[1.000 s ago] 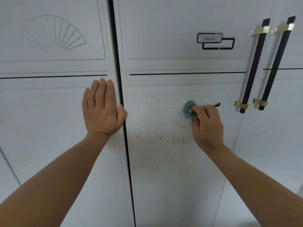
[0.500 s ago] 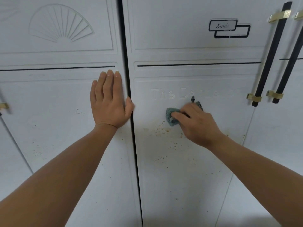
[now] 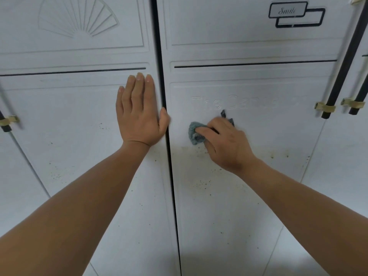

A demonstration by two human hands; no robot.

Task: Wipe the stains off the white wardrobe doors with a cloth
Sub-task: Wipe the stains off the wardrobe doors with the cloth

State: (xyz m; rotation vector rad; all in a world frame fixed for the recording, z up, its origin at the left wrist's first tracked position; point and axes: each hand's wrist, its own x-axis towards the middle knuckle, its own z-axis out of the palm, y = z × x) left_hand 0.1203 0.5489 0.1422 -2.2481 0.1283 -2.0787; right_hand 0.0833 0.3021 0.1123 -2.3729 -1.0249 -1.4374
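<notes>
Two white wardrobe doors fill the view. On the right door (image 3: 249,206) brown speckled stains (image 3: 201,184) spread below a faint horizontal line. My right hand (image 3: 227,144) grips a bunched grey-green cloth (image 3: 194,133) and presses it against this door, just under the embossed lettering. My left hand (image 3: 139,114) lies flat with straight fingers on the left door (image 3: 69,136), its thumb at the dark gap between the doors. A few small specks (image 3: 103,127) mark the left door too.
Two long black handles with brass brackets (image 3: 326,108) hang at the right edge. Another brass bracket (image 3: 8,121) shows at the far left. A small black-framed label (image 3: 287,10) sits high on the right door.
My right hand has swept the cloth leftward and slightly down across the right door. The view has shifted closer and to the left. My left hand stays flat in place.
</notes>
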